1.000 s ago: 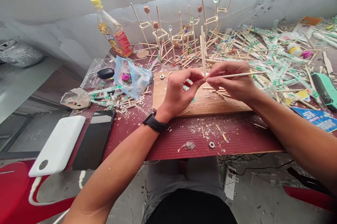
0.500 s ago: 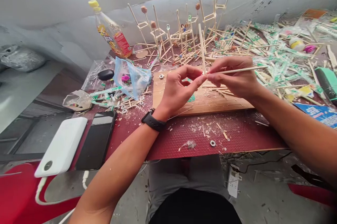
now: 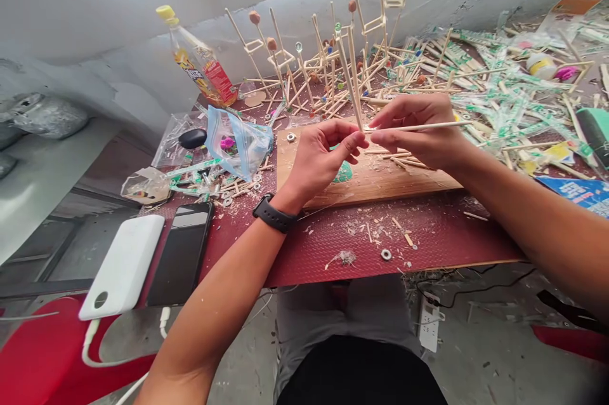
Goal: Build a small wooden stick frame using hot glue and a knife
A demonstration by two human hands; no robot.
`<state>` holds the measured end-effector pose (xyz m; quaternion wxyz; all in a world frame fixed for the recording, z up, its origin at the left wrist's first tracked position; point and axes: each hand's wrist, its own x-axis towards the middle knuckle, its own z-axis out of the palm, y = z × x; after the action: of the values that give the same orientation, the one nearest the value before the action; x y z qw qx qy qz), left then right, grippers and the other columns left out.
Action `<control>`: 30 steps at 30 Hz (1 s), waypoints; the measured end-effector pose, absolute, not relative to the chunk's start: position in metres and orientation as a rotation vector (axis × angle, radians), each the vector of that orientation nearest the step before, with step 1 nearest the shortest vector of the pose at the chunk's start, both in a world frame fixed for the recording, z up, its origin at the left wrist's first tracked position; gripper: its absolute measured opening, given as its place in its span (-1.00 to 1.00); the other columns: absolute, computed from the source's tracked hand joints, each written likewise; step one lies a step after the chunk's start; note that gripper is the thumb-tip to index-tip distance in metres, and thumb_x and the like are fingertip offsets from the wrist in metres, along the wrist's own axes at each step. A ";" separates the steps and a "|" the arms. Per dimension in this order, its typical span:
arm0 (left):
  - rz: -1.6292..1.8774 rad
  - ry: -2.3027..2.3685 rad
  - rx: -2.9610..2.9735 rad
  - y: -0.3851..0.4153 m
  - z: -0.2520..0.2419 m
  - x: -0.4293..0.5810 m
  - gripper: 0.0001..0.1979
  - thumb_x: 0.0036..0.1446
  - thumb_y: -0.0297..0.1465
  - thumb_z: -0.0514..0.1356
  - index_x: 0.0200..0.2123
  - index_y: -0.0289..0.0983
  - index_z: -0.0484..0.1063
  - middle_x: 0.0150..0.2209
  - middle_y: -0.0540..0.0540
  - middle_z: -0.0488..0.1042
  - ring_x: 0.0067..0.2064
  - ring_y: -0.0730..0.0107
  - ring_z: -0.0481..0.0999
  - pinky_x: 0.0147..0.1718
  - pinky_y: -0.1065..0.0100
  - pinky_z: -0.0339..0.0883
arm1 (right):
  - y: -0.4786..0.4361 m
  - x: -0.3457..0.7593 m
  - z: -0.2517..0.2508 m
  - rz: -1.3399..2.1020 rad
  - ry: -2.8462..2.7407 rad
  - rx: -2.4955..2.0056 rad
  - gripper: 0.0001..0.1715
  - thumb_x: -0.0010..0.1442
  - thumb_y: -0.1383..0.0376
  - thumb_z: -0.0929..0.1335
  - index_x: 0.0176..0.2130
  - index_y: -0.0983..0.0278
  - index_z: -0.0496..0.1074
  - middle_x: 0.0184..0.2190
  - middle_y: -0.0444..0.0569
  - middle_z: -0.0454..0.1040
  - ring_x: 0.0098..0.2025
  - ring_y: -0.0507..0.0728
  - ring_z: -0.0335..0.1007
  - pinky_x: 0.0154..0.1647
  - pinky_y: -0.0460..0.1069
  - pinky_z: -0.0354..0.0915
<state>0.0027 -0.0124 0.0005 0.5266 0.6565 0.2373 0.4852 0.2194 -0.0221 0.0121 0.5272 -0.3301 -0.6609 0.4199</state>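
1. At the left end of the red table (image 3: 290, 265), a white power bank (image 3: 122, 265) lay just beside a black phone (image 3: 181, 256); a white plug was seen at the lower end of each one.
2. Farther back, a bottle (image 3: 202, 68) with yellow cap stood near the wall. In front of it was a plastic bag (image 3: 245, 151) with blue edges, and a black oval object (image 3: 192, 138) lay close to its left side.
3. The left hand (image 3: 318, 154), with a black watch (image 3: 275, 213) on its wrist, was almost closed. Its thumb and index finger pinched the lower end of two upright sticks (image 3: 349, 84).
4. These sticks rose from the fingertips over the wooden board (image 3: 404, 183), and their lower ends were close together. Behind them stood some stick frames (image 3: 285, 62), with small balls on several tips.
5. In front of the board, a metal ring (image 3: 386, 254) lay among the wood crumbs.
6. The right hand (image 3: 423, 141) was also nearly closed, its fingertips near those of the left. Between thumb and fingers it held a horizontal stick (image 3: 442, 126), which pointed to the right.
7. At the far right there were many sticks and green-printed wrappers (image 3: 533, 119), and a blue packet (image 3: 578, 194) nearer to the front.
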 end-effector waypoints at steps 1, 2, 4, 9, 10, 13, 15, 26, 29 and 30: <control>1.176 0.583 1.596 -0.012 0.000 0.002 -0.51 0.18 0.04 0.60 -0.28 -0.27 0.64 -0.34 -0.05 0.67 -0.40 0.53 0.63 -0.38 0.41 0.62 | -0.022 0.219 0.012 1.005 -1.584 -0.787 -0.55 0.06 -0.03 0.75 -0.31 0.19 0.68 -0.49 -0.14 0.54 -0.51 0.00 0.32 -0.56 0.01 0.22; 1.188 0.594 1.622 -0.011 -0.001 0.002 -0.51 0.20 0.05 0.59 -0.28 -0.27 0.64 -0.33 -0.05 0.67 -0.40 0.53 0.62 -0.37 0.40 0.63 | -0.021 0.220 0.011 1.004 -1.592 -0.780 -0.54 0.08 -0.05 0.75 -0.33 0.20 0.68 -0.51 -0.15 0.52 -0.52 0.00 0.30 -0.56 0.01 0.21; 1.208 0.594 1.664 -0.010 -0.003 0.002 -0.51 0.21 0.04 0.58 -0.28 -0.27 0.63 -0.34 -0.05 0.67 -0.41 0.53 0.61 -0.39 0.40 0.62 | -0.021 0.220 0.010 1.001 -1.604 -0.759 -0.55 0.10 -0.05 0.74 -0.34 0.21 0.69 -0.53 -0.15 0.50 -0.53 -0.01 0.29 -0.57 0.00 0.21; 1.251 0.556 1.725 -0.009 -0.005 0.002 -0.54 0.24 0.00 0.58 -0.28 -0.27 0.61 -0.36 -0.02 0.64 -0.42 0.54 0.61 -0.41 0.43 0.60 | -0.020 0.221 0.010 1.017 -1.578 -0.744 -0.58 0.07 -0.01 0.75 -0.35 0.20 0.71 -0.55 -0.17 0.50 -0.55 -0.02 0.29 -0.58 -0.01 0.19; 1.250 0.553 1.726 -0.008 -0.005 0.002 -0.54 0.24 0.00 0.58 -0.28 -0.27 0.61 -0.36 -0.02 0.64 -0.41 0.54 0.62 -0.41 0.44 0.60 | -0.019 0.221 0.010 1.028 -1.570 -0.737 -0.59 0.07 0.01 0.76 -0.35 0.20 0.71 -0.56 -0.17 0.51 -0.55 -0.02 0.30 -0.59 -0.02 0.19; 1.230 0.547 1.717 -0.007 -0.005 0.002 -0.54 0.22 0.00 0.59 -0.29 -0.26 0.62 -0.36 -0.02 0.64 -0.39 0.53 0.63 -0.41 0.45 0.62 | -0.018 0.221 0.009 1.049 -1.563 -0.730 -0.62 0.07 0.04 0.76 -0.35 0.20 0.72 -0.55 -0.16 0.54 -0.55 -0.02 0.31 -0.60 -0.02 0.17; 1.223 0.548 1.713 -0.005 -0.005 0.002 -0.52 0.20 0.03 0.59 -0.30 -0.26 0.63 -0.35 -0.04 0.64 -0.37 0.50 0.64 -0.42 0.44 0.62 | -0.017 0.223 0.008 1.037 -1.574 -0.751 -0.60 0.08 0.02 0.76 -0.34 0.21 0.70 -0.54 -0.16 0.52 -0.54 -0.02 0.30 -0.59 -0.01 0.21; 1.274 0.628 1.906 -0.008 -0.008 -0.002 -0.89 0.35 -0.33 0.46 -0.21 -0.24 0.70 -0.27 -0.07 0.68 -0.27 0.46 0.63 -0.37 0.45 0.57 | -0.018 0.223 0.010 1.021 -1.610 -0.772 -0.56 0.10 -0.05 0.73 -0.36 0.20 0.69 -0.57 -0.19 0.48 -0.57 -0.02 0.26 -0.60 0.00 0.20; 1.224 0.619 1.835 -0.009 -0.005 -0.002 -0.78 0.34 -0.20 0.49 -0.23 -0.24 0.71 -0.27 -0.09 0.68 -0.27 0.44 0.62 -0.36 0.42 0.59 | -0.017 0.225 0.009 1.019 -1.598 -0.783 -0.62 0.12 0.01 0.73 -0.34 0.20 0.69 -0.57 -0.18 0.47 -0.56 0.00 0.26 -0.58 0.02 0.21; 1.194 0.615 1.789 -0.009 -0.003 -0.001 -0.72 0.33 -0.14 0.50 -0.22 -0.24 0.71 -0.26 -0.10 0.69 -0.28 0.43 0.63 -0.35 0.40 0.61 | -0.017 0.225 0.009 1.021 -1.593 -0.793 -0.63 0.12 0.04 0.73 -0.33 0.20 0.69 -0.56 -0.17 0.47 -0.55 0.00 0.26 -0.56 0.03 0.22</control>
<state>-0.0014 -0.0090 -0.0031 0.4369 0.7193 0.2472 0.4802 0.2255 -0.0172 0.0091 0.5185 -0.3304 -0.6641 0.4254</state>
